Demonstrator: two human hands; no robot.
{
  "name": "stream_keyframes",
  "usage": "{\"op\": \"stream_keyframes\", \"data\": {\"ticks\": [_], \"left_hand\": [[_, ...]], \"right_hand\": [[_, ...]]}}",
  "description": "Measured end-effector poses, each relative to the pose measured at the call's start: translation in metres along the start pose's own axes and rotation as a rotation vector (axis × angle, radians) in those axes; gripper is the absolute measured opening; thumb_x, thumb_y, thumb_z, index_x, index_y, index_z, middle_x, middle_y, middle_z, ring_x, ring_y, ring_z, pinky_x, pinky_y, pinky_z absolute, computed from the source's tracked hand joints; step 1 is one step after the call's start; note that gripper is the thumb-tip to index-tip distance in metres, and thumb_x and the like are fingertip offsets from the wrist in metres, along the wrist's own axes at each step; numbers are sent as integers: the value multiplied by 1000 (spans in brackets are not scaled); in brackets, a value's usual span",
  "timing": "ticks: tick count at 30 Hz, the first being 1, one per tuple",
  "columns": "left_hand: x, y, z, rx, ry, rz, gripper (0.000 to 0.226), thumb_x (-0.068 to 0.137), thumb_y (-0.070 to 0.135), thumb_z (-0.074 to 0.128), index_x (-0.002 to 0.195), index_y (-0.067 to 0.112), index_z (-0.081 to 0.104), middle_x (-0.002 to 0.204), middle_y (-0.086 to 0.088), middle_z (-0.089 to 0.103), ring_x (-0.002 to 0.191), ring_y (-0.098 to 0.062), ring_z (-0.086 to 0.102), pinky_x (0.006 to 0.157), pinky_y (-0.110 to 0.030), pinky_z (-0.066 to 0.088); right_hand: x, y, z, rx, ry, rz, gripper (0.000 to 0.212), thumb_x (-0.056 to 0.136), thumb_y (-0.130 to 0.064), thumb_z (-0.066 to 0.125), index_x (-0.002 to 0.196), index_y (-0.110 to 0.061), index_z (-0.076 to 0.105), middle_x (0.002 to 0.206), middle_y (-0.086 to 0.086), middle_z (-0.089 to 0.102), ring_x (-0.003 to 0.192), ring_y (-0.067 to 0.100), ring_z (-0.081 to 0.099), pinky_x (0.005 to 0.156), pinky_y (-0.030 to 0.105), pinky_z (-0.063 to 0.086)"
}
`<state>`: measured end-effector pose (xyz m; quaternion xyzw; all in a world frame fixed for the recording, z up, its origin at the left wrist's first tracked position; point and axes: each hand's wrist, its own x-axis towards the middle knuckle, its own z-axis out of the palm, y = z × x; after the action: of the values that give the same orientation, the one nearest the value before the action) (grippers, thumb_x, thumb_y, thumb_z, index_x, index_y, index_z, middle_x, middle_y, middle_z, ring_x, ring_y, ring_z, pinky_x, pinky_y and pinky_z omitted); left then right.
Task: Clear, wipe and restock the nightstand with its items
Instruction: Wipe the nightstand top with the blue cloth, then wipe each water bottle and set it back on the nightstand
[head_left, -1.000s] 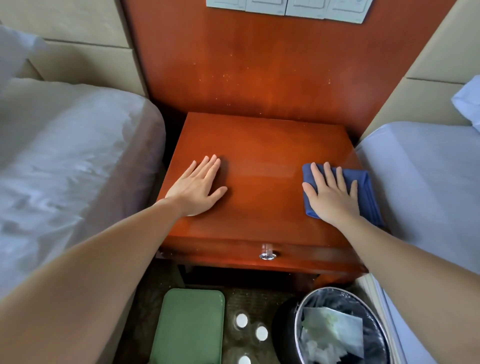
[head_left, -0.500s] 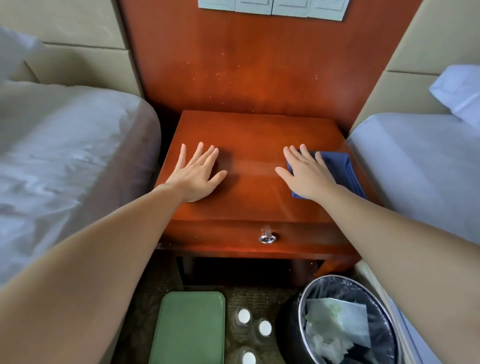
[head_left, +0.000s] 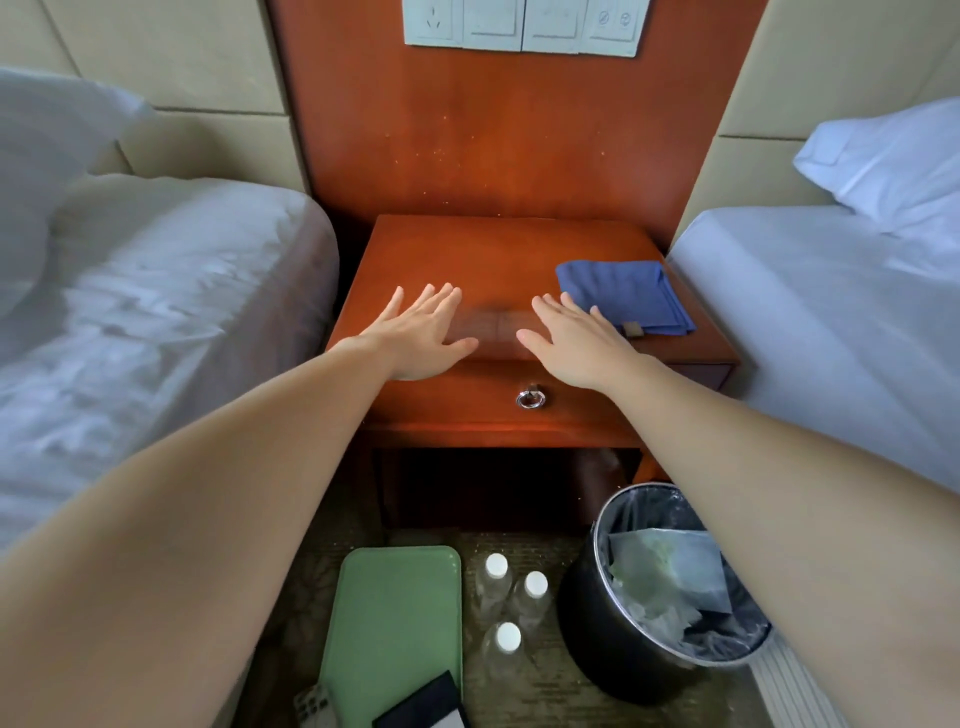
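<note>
1. Two hands in the head view, both empty. The left hand and right hand lie flat, fingers straight and spread, over the front of the nightstand top. Touching or hovering, cannot tell.
2. Blue cloth: folded, on the right side of the top, just beside the right hand, not gripped.
3. Cloth likely soft, light and limp. Press a flat palm on it to wipe, or pinch a folded edge to lift. A loose grab would probably unfold it.
4. Restock items are on the floor in front of the nightstand. Green tray lies flat; three clear bottles with white caps stand upright just right of it, near the bin.
5. Tray looks stiff and light. Take it by the raised rim on its long sides, both hands.
6. Bottles probably light, smooth and easy to tip. Grasp round the body below the cap, one at a time.
7. No item but the cloth lies on the top, so wiping seems about done. Restocking not yet begun.
</note>
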<state>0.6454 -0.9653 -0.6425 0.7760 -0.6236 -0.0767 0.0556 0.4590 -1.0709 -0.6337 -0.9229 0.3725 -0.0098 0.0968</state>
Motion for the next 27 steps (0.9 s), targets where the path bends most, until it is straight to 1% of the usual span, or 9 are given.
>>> {"op": "stream_keyframes", "data": {"ticks": [2, 5, 7, 10, 12, 14, 17, 23, 27], "left_hand": [[-17, 4, 5, -4, 67, 25, 69, 101, 44, 39, 157, 17, 9, 164, -4, 10, 151, -17, 0, 122, -44, -4], [-43, 10, 18, -73, 245, 64, 56, 97, 32, 49, 150, 20, 31, 152, -8, 39, 145, -22, 29, 121, -39, 17], [-60, 15, 30, -158, 312, 70, 49, 95, 30, 53, 142, 22, 43, 140, -4, 52, 131, -24, 47, 110, -39, 36], [-81, 22, 49, -343, 355, 52, 38, 94, 28, 55, 132, 25, 52, 124, 5, 62, 117, -14, 57, 98, -37, 48], [-94, 26, 61, -568, 353, -19, 32, 94, 25, 56, 126, 26, 56, 114, 10, 65, 105, -6, 61, 91, -29, 51], [-106, 34, 73, -772, 384, -85, 27, 94, 23, 57, 121, 26, 60, 108, 9, 67, 99, -6, 64, 87, -24, 51], [-126, 47, 95, -994, 425, -125, 23, 94, 22, 60, 117, 23, 63, 103, 3, 71, 94, -9, 68, 90, -27, 51], [-152, 50, 150, -1112, 380, -220, 17, 92, 14, 61, 106, 19, 69, 96, 1, 74, 83, -6, 70, 88, -25, 49], [-159, 42, 188, -1084, 290, -271, 15, 93, 12, 60, 102, 21, 68, 95, 0, 73, 82, -8, 70, 77, -21, 46]], "right_hand": [[-23, -3, 3, 24, 31, 2, 60, 104, -43, 32, 156, -17, 17, 163, 3, 13, 151, 23, 5, 120, 43, 7], [-53, -5, 17, 75, 180, 20, 50, 102, -37, 44, 149, -24, 36, 155, 6, 35, 142, 27, 34, 112, 41, 31], [-71, -6, 28, 143, 278, 32, 41, 98, -34, 49, 139, -28, 48, 140, 3, 54, 125, 26, 52, 98, 39, 44], [-96, -11, 45, 295, 293, 44, 31, 97, -29, 52, 128, -28, 57, 123, -8, 65, 113, 18, 59, 89, 34, 50], [-110, -12, 61, 454, 289, 80, 27, 96, -29, 53, 121, -29, 62, 114, -11, 69, 105, 14, 62, 88, 33, 51], [-124, -12, 77, 639, 304, 134, 27, 94, -30, 56, 119, -26, 65, 110, -8, 70, 102, 12, 62, 87, 29, 49], [-140, -11, 100, 839, 302, 196, 26, 93, -27, 61, 117, -21, 67, 106, -4, 72, 101, 12, 65, 89, 26, 49], [-165, -2, 145, 1017, 277, 290, 18, 92, -24, 57, 105, -22, 69, 88, -7, 74, 89, 8, 69, 94, 36, 52], [-174, 8, 186, 1014, 242, 368, 14, 92, -25, 58, 98, -25, 70, 82, -8, 74, 84, 6, 69, 92, 36, 53]]}}
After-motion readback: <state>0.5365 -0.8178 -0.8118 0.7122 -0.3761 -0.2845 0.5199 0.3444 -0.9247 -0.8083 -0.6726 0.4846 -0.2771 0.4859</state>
